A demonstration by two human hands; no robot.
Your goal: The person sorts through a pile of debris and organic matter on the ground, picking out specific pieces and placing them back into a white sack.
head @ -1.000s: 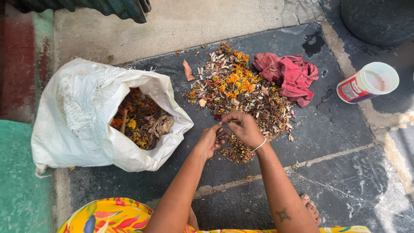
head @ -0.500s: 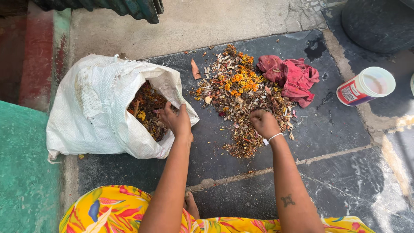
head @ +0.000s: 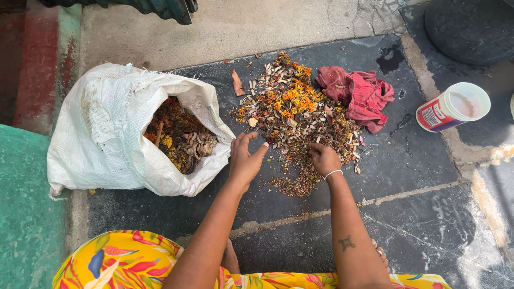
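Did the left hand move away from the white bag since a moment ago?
Yes. The left hand was at the mouth of the white sack half a second ago; now it is open beside the sack, moved right toward the dried flower pile.

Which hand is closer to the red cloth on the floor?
The right hand. It rests on the dried flower pile, below and left of the red cloth. The left hand is farther left, open, beside the white sack.
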